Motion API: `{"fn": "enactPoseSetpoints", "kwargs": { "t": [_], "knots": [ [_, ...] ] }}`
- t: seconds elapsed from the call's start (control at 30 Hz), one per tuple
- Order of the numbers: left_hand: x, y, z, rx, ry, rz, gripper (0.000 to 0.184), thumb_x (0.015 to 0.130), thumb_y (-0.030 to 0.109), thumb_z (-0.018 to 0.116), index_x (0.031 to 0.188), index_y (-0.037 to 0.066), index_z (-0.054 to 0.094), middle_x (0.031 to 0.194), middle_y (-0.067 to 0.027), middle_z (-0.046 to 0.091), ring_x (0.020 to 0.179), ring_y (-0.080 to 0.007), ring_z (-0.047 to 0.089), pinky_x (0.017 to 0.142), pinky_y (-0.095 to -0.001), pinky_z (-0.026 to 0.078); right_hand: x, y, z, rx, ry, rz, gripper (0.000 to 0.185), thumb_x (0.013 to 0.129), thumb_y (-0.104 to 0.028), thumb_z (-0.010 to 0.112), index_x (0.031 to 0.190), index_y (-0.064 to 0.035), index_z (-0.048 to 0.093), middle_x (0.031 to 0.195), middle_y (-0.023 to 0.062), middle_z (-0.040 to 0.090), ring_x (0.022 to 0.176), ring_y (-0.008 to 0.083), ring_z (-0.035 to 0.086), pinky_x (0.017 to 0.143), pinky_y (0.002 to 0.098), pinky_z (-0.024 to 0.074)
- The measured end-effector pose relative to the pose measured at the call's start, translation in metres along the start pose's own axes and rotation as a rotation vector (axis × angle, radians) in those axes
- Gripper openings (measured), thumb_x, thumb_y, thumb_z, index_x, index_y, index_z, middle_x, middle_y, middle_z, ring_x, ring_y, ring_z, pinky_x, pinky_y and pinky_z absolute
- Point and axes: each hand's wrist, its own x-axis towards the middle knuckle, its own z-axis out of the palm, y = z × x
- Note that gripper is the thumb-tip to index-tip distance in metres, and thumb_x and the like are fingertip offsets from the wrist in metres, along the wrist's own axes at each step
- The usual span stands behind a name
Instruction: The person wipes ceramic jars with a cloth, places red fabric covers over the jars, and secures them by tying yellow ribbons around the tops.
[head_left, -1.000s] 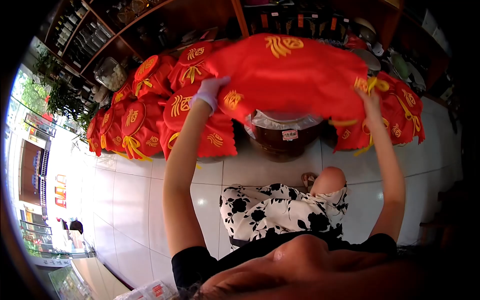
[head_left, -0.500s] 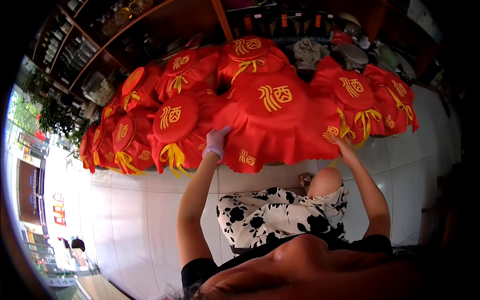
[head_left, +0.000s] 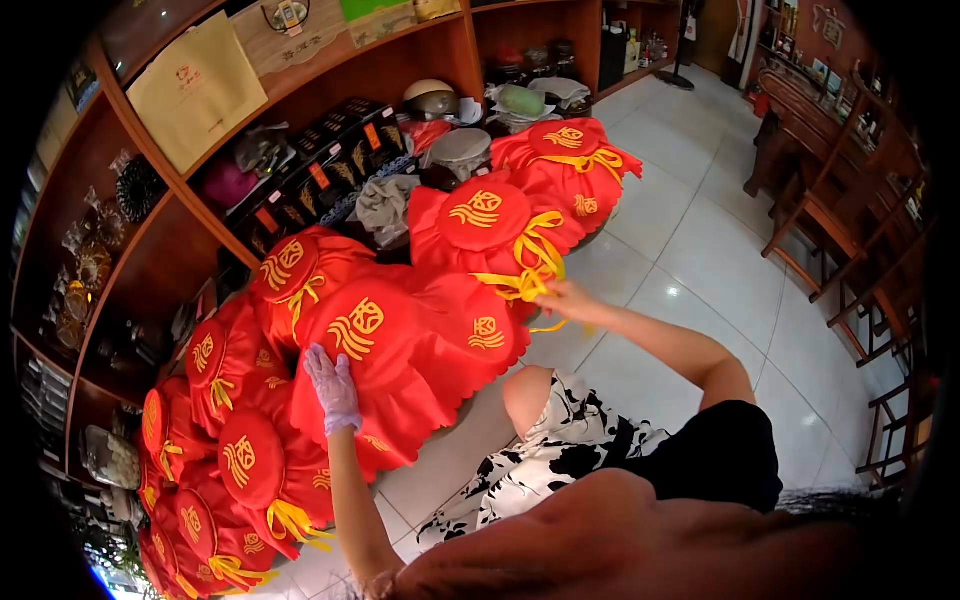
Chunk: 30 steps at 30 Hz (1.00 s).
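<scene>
A red cloth cover (head_left: 385, 345) with gold lettering drapes loosely over a jar, its scalloped skirt spread wide with no ribbon around it. On the left side of its top, my left hand (head_left: 333, 390), in a thin pale glove, lies flat with fingers stretched out. My bare right hand (head_left: 568, 300) pinches a yellow ribbon (head_left: 522, 284) at the cover's right edge. Just behind that ribbon stands another jar under a red cover (head_left: 483, 215), tied with a yellow bow (head_left: 540, 240). The jars themselves are hidden beneath the cloth.
Several more red-covered jars (head_left: 250, 460) stand close together on the left. One covered jar (head_left: 565, 150) sits farther right. Behind them are grey crumpled cloth (head_left: 385, 208), black boxes (head_left: 330, 165) and wooden shelving (head_left: 145, 110). Wooden chairs (head_left: 840, 220) line the right side of the tiled floor (head_left: 690, 270).
The view has turned right. My left hand has gone from the cover's edge to lying on its top. My right hand has left the cloth edge and taken hold of the yellow ribbon.
</scene>
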Motion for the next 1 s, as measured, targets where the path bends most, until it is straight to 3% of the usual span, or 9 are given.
{"fn": "enactPoseSetpoints", "kwargs": {
  "t": [0.13, 0.2, 0.4, 0.6, 0.7, 0.8, 0.87, 0.97, 1.0],
  "knots": [
    [0.002, -0.041, -0.001, 0.27, -0.048, 0.47, 0.029, 0.089, 0.018, 0.04, 0.114, 0.005, 0.045, 0.137, -0.0214, 0.023, 0.127, -0.0406, 0.018, 0.105, -0.0449, 0.015, -0.001, -0.053, -0.029, 0.034, 0.058, -0.094, 0.021, 0.084, -0.03, 0.056, 0.086, -0.009, 0.056, 0.067, -0.0028, 0.056, 0.055, 0.0029, 0.042, 0.048, 0.0198, 0.0341],
    [0.002, -0.023, -0.007, -0.068, -0.115, 0.07, 0.058, 0.086, 0.03, 0.047, 0.13, -0.003, 0.028, 0.137, -0.0223, 0.023, 0.128, -0.0364, 0.018, 0.106, -0.0392, 0.015, -0.005, -0.107, -0.024, 0.075, 0.032, -0.151, 0.019, 0.087, -0.025, 0.051, 0.087, -0.0072, 0.058, 0.067, -0.003, 0.055, 0.053, 0.0018, 0.043, 0.047, 0.0174, 0.0334],
    [-0.017, 0.047, -0.069, -0.311, 0.177, -0.15, 0.053, 0.082, 0.039, 0.053, 0.115, -0.002, 0.048, 0.124, -0.0212, 0.043, 0.114, -0.0324, 0.041, 0.095, -0.0402, 0.033, -0.002, -0.161, 0.041, 0.144, -0.239, -0.358, 0.034, 0.088, -0.02, 0.049, 0.118, -0.0047, 0.045, 0.089, 0.0013, 0.058, 0.057, 0.0041, 0.046, 0.054, 0.0166, 0.0404],
    [-0.069, 0.125, -0.108, -1.886, -0.667, -0.842, 0.052, 0.083, 0.04, 0.051, 0.116, 0.0, 0.046, 0.107, -0.0137, 0.056, 0.098, -0.0234, 0.054, 0.087, -0.0358, 0.042, -0.034, -0.133, 0.146, -0.512, -0.604, -0.856, 0.052, 0.08, -0.03, 0.057, 0.124, -0.0083, 0.039, 0.075, 0.0166, 0.059, 0.065, 0.0328, 0.059, 0.059, 0.0399, 0.0465],
    [-0.095, 0.104, -0.081, -1.572, -0.639, -0.827, 0.042, 0.086, 0.028, 0.049, 0.113, -0.003, 0.047, 0.105, -0.0136, 0.057, 0.095, -0.0218, 0.055, 0.084, -0.0336, 0.044, -0.034, -0.131, 0.148, -0.646, -0.871, -0.874, 0.039, 0.077, -0.03, 0.06, 0.108, -0.0076, 0.051, 0.075, 0.0127, 0.06, 0.069, 0.0305, 0.059, 0.062, 0.0381, 0.0464],
    [-0.098, 0.1, -0.089, -1.583, -0.609, -0.908, 0.03, 0.088, 0.016, 0.045, 0.106, -0.006, 0.05, 0.099, -0.0124, 0.058, 0.09, -0.0221, 0.057, 0.083, -0.0331, 0.046, -0.004, -0.161, 0.135, -0.552, -0.664, -0.556, 0.022, 0.075, -0.015, 0.06, 0.093, -0.0032, 0.057, 0.094, 0.0111, 0.059, 0.082, 0.0284, 0.056, 0.07, 0.0331, 0.0449],
    [-0.096, 0.106, -0.09, -1.792, -0.639, -0.982, 0.032, 0.09, 0.02, 0.042, 0.108, -0.005, 0.048, 0.098, -0.0125, 0.058, 0.086, -0.0234, 0.058, 0.081, -0.036, 0.047, 0.025, -0.135, 0.148, -0.463, -0.537, -0.885, 0.027, 0.076, -0.013, 0.059, 0.101, -0.003, 0.053, 0.109, 0.0114, 0.052, 0.096, 0.0268, 0.051, 0.082, 0.031, 0.0408],
    [-0.1, 0.095, -0.084, -2.071, -0.714, -0.925, 0.034, 0.091, 0.025, 0.04, 0.11, -0.002, 0.047, 0.1, -0.0135, 0.057, 0.083, -0.0214, 0.059, 0.069, -0.0295, 0.05, 0.03, -0.111, 0.164, -0.408, -0.635, -0.696, 0.028, 0.081, -0.02, 0.057, 0.104, -0.005, 0.052, 0.114, 0.008, 0.05, 0.098, 0.0211, 0.051, 0.084, 0.0298, 0.0399],
    [-0.106, 0.09, -0.083, -2.319, -0.785, -0.868, 0.033, 0.091, 0.026, 0.04, 0.109, -0.001, 0.047, 0.099, -0.0134, 0.057, 0.082, -0.0206, 0.059, 0.065, -0.0264, 0.05, 0.024, -0.104, 0.168, -0.047, -0.799, -0.367, 0.031, 0.082, -0.02, 0.058, 0.107, -0.0043, 0.051, 0.112, 0.0075, 0.051, 0.099, 0.0176, 0.051, 0.085, 0.0285, 0.0391]
  ]
}}
